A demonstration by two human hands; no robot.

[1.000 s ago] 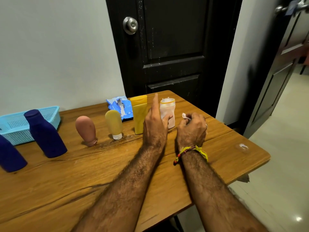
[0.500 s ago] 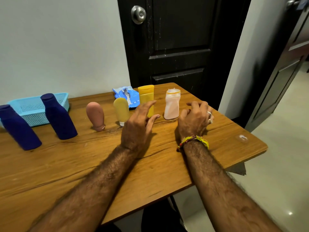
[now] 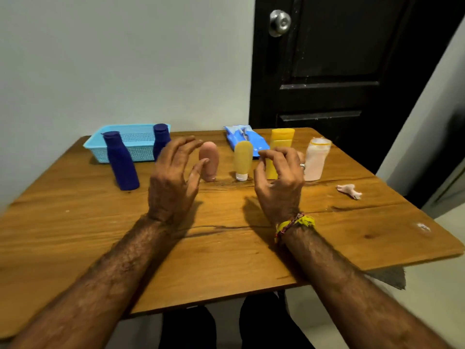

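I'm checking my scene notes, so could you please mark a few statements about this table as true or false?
1. Both the left hand and the right hand hold nothing. True.
2. Two dark blue bottles stand by the blue basket. True.
3. The crumpled tissue lies in the basket. False: it lies on the table, right of the pale pink bottle.
4. The pink tube lies on its side. False: it stands upright, cap down.

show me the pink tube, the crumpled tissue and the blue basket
pink tube point(image 3: 211, 155), head view, on its rounded upper body
crumpled tissue point(image 3: 349, 190), head view, on its middle
blue basket point(image 3: 141, 153), head view, on its mesh front wall
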